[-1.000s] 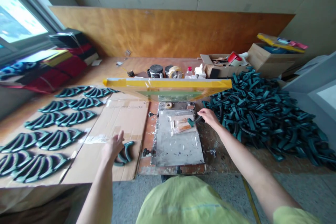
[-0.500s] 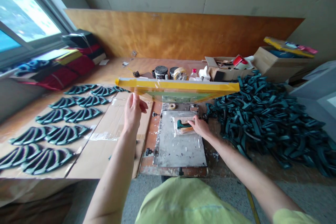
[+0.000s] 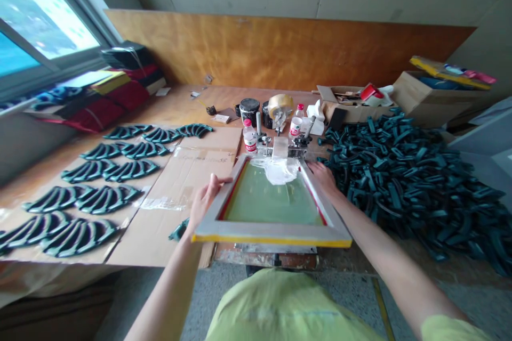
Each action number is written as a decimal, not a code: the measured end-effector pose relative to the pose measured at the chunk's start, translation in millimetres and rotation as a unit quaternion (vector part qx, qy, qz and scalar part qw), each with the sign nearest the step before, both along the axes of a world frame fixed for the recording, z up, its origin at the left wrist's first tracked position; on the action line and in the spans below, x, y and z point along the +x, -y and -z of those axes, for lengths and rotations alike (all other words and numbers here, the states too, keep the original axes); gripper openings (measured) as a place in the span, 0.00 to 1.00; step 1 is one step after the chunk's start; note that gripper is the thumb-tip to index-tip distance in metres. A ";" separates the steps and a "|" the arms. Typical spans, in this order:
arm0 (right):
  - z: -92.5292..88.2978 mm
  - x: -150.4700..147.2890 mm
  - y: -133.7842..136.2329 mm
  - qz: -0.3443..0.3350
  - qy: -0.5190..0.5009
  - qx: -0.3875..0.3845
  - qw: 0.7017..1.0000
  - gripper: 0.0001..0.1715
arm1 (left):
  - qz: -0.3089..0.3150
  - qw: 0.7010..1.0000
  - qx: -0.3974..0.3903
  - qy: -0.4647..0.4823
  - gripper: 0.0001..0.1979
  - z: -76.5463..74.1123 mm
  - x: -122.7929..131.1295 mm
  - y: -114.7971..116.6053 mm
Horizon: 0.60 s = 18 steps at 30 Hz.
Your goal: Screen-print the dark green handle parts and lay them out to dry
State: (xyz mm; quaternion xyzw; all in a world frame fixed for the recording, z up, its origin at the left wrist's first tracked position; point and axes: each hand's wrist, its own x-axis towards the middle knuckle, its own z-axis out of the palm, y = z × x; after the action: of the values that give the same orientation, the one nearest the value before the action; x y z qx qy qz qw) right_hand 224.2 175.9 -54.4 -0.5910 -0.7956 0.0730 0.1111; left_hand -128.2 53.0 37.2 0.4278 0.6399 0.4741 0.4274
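Observation:
A screen-printing frame (image 3: 276, 233) with green mesh and a yellow front edge lies nearly flat over the printing plate. My left hand (image 3: 203, 200) grips the frame's left rail, thumb on top. On the right rail, near the hinge, rests my right hand (image 3: 322, 175), fingers curled against the frame. A blob of white ink (image 3: 280, 169) sits on the mesh at the far end. A dark green curved plastic part (image 3: 179, 229) peeks out on the cardboard beside my left wrist.
Rows of green curved parts (image 3: 96, 198) lie on cardboard (image 3: 188, 170) at left. A big heap of the same parts (image 3: 412, 176) fills the right. Ink cans (image 3: 249, 111), a tape roll (image 3: 280, 104), small bottles (image 3: 250, 139) and cardboard boxes (image 3: 432, 97) stand behind the frame.
The frame has swung down from raised to nearly flat over the plate, hiding the green part on it. My left hand went from the cardboard to the frame's left rail; my right hand moved to its right rail.

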 end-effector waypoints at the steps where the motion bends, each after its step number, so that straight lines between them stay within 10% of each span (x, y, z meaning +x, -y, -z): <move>1: -8.4 5.2 -6.6 0.035 -0.015 0.015 0.999 0.25 | 0.014 0.999 -0.035 0.004 0.34 13.9 -0.6 10.7; 8: -53.7 -68.4 -39.0 -0.098 -0.038 0.084 0.991 0.29 | 0.004 0.994 -0.103 0.043 0.47 98.4 9.7 33.2; 13: -45.3 -96.1 -29.3 -0.116 0.069 -0.054 0.989 0.07 | 0.006 0.994 -0.107 0.039 0.41 108.9 8.9 31.5; 18: -34.5 -65.4 13.9 -0.261 0.028 -0.032 0.964 0.13 | 0.009 0.993 -0.111 0.032 0.40 112.1 6.9 33.6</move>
State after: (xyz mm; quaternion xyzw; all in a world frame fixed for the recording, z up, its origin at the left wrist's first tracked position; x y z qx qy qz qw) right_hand 158.8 162.0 -19.9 -0.3682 -0.9222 0.1084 0.0469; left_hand -121.4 19.4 -74.9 0.3679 0.6706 0.4099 0.4970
